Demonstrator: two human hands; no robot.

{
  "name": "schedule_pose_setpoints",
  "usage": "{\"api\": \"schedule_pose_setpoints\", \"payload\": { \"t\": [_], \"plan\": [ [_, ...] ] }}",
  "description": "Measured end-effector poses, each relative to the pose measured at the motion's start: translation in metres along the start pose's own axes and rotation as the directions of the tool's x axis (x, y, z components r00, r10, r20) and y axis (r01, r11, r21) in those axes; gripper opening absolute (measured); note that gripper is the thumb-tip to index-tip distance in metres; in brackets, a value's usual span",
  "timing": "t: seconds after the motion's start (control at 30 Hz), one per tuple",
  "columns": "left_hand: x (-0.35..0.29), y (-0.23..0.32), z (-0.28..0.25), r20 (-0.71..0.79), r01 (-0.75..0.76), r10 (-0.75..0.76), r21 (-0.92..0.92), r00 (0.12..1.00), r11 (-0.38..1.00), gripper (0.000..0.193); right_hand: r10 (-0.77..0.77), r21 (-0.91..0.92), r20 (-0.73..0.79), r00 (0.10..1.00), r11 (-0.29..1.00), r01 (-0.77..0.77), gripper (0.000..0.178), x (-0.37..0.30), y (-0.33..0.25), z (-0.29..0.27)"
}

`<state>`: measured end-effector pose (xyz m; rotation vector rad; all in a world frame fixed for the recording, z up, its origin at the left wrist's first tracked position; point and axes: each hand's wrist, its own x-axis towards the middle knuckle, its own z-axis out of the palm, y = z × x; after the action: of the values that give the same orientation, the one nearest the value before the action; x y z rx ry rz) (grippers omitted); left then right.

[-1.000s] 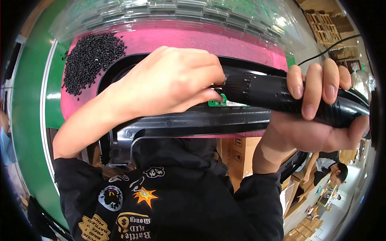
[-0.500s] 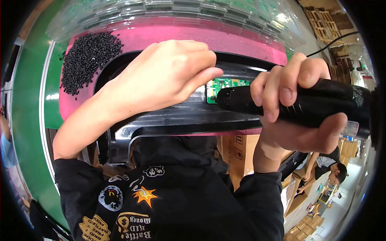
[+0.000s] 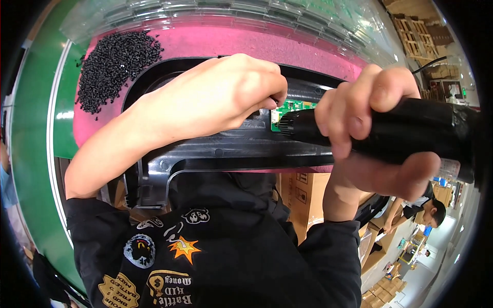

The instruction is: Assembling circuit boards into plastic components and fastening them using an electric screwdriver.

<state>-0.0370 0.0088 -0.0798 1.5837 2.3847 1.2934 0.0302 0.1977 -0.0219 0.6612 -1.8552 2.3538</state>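
My right hand (image 3: pixel 370 118) is wrapped round a black electric screwdriver (image 3: pixel 411 128). The tool lies nearly level, its ribbed nose pointing left over a green circuit board (image 3: pixel 276 117). That board sits inside a long black plastic housing (image 3: pixel 210 152), and the tool and my hands hide part of it. Just left of the board, my left hand (image 3: pixel 231 92) is closed in a pinch. A small dark screw (image 3: pixel 276 101) shows at its fingertips. The screwdriver's bit is hidden from view.
A heap of small black screws (image 3: pixel 115 66) lies on the pink mat (image 3: pixel 308 49) at the far left. Stacked clear plastic trays (image 3: pixel 231 18) line the back. A cardboard box (image 3: pixel 308 197) stands below the table edge. Another person (image 3: pixel 426 210) works at the right.
The screwdriver's nose has swung slightly, and its ribbed collar now shows. My left hand has shifted a little right, its fingertips curling down beside the board. The view has moved slightly.
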Motion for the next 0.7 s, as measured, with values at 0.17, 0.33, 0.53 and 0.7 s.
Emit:
{"api": "schedule_pose_setpoints", "payload": {
  "t": [0.17,0.33,0.53,0.7],
  "plan": [
    [0.002,0.005,0.0,0.082,-0.025,0.028,-0.041,0.996,0.999,0.018,-0.159,0.089,0.101,0.982,0.985,0.151,0.069,0.0,0.0,-0.009],
    [-0.002,0.002,-0.001,0.077,0.006,-0.007,0.004,0.997,1.0,0.017,0.057,-0.154,-0.07,0.996,0.986,-0.067,0.069,0.005,-0.006,0.008],
    [0.002,0.003,-0.002,0.127,0.002,-0.009,0.054,0.992,0.999,0.018,-0.12,0.058,0.139,0.983,0.992,0.112,0.064,0.006,0.002,-0.014],
    [-0.002,0.0,-0.002,0.12,0.007,-0.018,0.09,0.993,0.996,0.018,-0.086,0.07,0.135,0.987,0.995,0.077,0.065,0.007,0.006,-0.009]
  ]
}}
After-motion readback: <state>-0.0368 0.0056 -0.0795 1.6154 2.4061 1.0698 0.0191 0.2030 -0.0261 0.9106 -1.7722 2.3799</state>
